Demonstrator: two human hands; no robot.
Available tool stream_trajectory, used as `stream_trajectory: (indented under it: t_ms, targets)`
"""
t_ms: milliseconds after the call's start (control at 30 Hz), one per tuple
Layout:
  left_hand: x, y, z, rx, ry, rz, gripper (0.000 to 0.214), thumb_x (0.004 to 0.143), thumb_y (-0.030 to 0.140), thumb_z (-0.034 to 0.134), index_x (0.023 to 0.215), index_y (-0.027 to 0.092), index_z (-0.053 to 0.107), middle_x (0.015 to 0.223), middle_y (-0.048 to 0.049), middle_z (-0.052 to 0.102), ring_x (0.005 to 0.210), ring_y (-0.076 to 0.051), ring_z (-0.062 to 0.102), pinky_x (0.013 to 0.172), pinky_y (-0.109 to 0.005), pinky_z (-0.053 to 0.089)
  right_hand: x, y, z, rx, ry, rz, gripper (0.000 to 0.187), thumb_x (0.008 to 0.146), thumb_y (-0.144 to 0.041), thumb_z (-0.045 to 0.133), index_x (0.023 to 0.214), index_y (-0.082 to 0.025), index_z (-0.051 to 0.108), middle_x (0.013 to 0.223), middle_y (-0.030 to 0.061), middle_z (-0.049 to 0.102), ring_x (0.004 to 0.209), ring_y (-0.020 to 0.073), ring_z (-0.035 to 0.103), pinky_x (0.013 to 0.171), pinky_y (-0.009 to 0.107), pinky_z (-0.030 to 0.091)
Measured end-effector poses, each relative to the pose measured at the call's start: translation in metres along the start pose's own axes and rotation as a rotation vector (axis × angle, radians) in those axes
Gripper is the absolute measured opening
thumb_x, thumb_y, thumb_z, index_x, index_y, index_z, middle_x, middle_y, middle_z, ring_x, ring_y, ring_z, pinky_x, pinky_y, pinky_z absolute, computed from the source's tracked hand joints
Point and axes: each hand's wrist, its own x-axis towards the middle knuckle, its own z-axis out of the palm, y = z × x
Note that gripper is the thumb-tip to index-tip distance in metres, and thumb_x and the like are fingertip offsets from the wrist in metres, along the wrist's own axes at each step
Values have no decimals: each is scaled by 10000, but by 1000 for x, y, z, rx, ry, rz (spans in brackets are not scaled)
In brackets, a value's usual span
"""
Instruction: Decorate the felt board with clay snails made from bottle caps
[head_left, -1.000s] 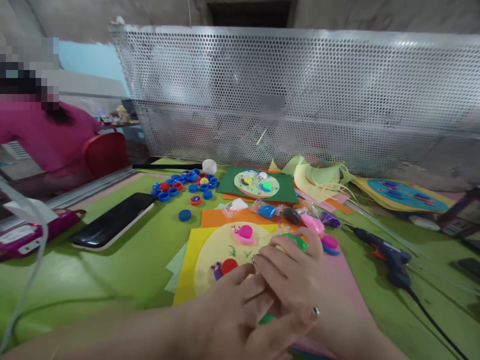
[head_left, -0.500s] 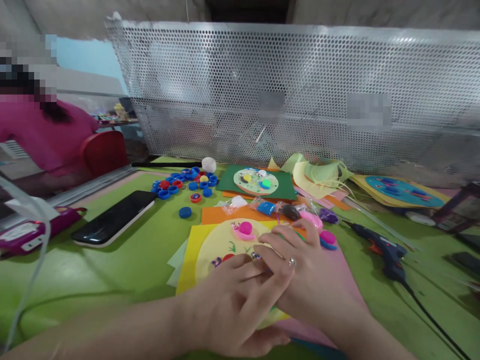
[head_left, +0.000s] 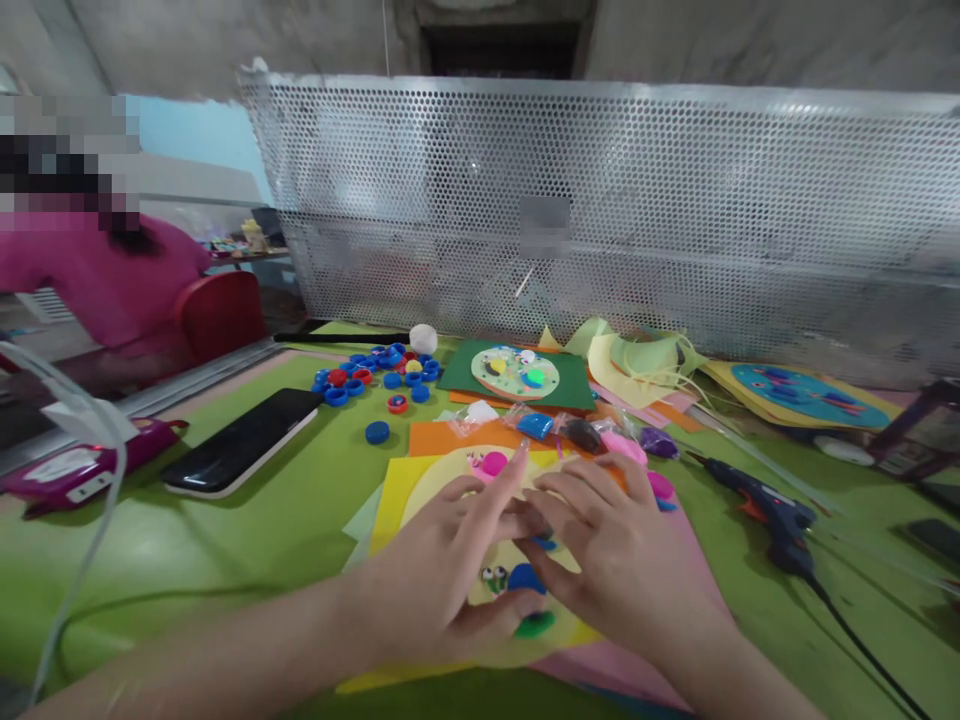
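Both hands (head_left: 525,560) flat, fingers spread, on yellow disc (head_left: 501,560)

Two hands (head_left: 450,565) (head_left: 622,555) (bare), one phone (head_left: 244,455)

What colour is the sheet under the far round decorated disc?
Dark green: the dark green rectangular sheet lies under the pale round disc, clearest in the head view.

Matt paper disc (head_left: 450,480), glossy plastic caps (head_left: 375,375), perforated metal screen (head_left: 600,200).
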Motion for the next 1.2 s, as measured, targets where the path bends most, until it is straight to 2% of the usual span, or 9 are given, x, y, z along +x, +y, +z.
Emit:
stream_trajectory:
  t_ms: [100,300,500,700,767,900,1033,1133,1200]
  targets:
    - [-1,-2,1,-2,2,13,791,879,319,445,1434,183,-101,1012,-73,686,1029,-272,589,888,-455,427,1,0,2,-8,-40,8,178,824,-329,552,881,-196,656,879,21,685,869,217,576,858,428,327]
    - [-1,-2,14,81,-135,98,793,891,401,414,1417,129,-112,872,-66,677,903,-260,617,874,-452,431,4,-8,8,-40,-80,-45,214,745,-351,624,915,-226,656,980,24,688,918,241,560,876,447,322]
    - [-3,-5,7,43,-105,27,778,891,401,434,1432,174,-76,1077,-102,664,1012,-267,600,942,-489,376,4,-2,4,15,4,56,168,774,-347,591,834,-205,658,901,25,690,866,220,578,869,423,353]
    - [0,2,6,80,-193,75,801,863,365,480,1432,189,-55,1042,-108,650,929,-267,620,850,-453,463,6,-6,8,49,-116,19,214,724,-300,610,918,-222,656,987,46,676,913,239,575,862,450,365]
    - [-1,3,3,-37,-193,-52,784,860,342,495,1435,228,-25,1068,-91,656,965,-257,615,791,-392,500,4,-3,7,85,-141,58,178,737,-307,606,880,-217,662,971,56,677,905,241,577,845,447,389]
    - [-4,-3,-5,-427,-118,-475,737,862,376,494,1438,251,51,1028,-67,682,896,-218,649,613,-277,506,1,7,3,218,-221,159,169,747,-312,628,869,-200,662,992,54,669,920,228,583,831,418,433]
    - [7,-9,-8,-1014,-92,-901,709,803,216,532,1415,180,176,812,-28,700,736,-157,664,702,-294,485,1,11,1,322,-337,226,170,778,-339,607,879,-215,663,1016,44,655,961,212,577,848,390,451]
    - [19,-5,-8,-1311,-53,-1064,834,718,69,500,1438,135,83,800,-40,697,778,-143,662,798,-301,447,2,9,0,384,-409,259,172,783,-340,593,875,-212,662,1045,57,637,1000,219,558,859,385,450]
    - [20,0,-7,-1309,-75,-1086,874,710,62,479,1449,122,17,789,-47,686,760,-151,648,802,-310,429,4,5,-1,433,-436,276,170,779,-333,592,874,-205,654,1068,67,621,1025,224,541,866,383,443]
